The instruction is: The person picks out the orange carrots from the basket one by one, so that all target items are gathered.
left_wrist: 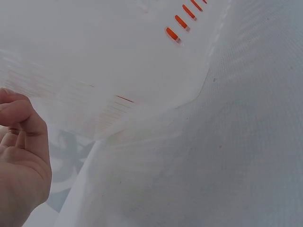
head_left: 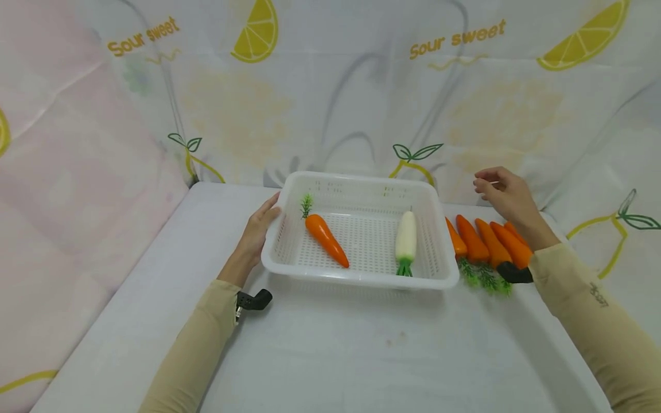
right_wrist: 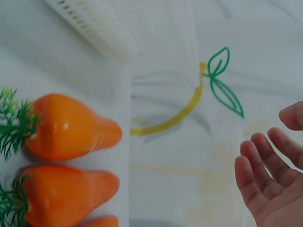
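Note:
A white plastic basket (head_left: 356, 279) with slotted walls is in the middle of the head view. Inside it lie an orange carrot (head_left: 326, 240) with a green top, on the left, and a white radish (head_left: 406, 236) with green leaves toward the front, on the right. My left hand (head_left: 258, 229) grips the basket's left rim; its curled fingers also show in the left wrist view. To the right of the basket, my right hand (head_left: 503, 194) hovers past several carrots (head_left: 472, 238), holding nothing. Its fingers are loosely bent and spread in the right wrist view.
The carrots right of the basket lie side by side on the white-covered table (head_left: 330, 355), green tops toward the front. A printed cloth (head_left: 330, 97) with lemon slices hangs behind the table, and a pinkish cloth (head_left: 77, 189) hangs at the left.

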Demonstrator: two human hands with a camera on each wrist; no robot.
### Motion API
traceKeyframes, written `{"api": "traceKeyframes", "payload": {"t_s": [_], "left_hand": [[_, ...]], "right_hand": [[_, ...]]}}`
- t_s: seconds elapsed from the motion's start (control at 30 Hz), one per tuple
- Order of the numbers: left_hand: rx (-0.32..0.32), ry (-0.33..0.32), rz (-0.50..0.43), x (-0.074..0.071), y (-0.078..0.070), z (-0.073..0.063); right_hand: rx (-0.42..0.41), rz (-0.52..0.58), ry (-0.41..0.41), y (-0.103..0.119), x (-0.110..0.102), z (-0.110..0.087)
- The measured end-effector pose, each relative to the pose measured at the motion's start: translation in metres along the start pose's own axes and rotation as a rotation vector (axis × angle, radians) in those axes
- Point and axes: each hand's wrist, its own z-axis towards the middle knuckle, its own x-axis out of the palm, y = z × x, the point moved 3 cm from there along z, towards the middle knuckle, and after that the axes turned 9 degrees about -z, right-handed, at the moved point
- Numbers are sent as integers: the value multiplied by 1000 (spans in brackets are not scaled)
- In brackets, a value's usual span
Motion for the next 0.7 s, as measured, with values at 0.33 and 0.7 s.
{"api": "traceKeyframes", "payload": {"t_s": [0.33, 0.7], "left_hand": [[0, 1, -3, 0, 1, -2], [-8, -4, 1, -2, -1, -1]], "right_hand": [[-66, 86, 9, 36, 3, 1], [-164, 166, 79, 93, 28, 10]]}}
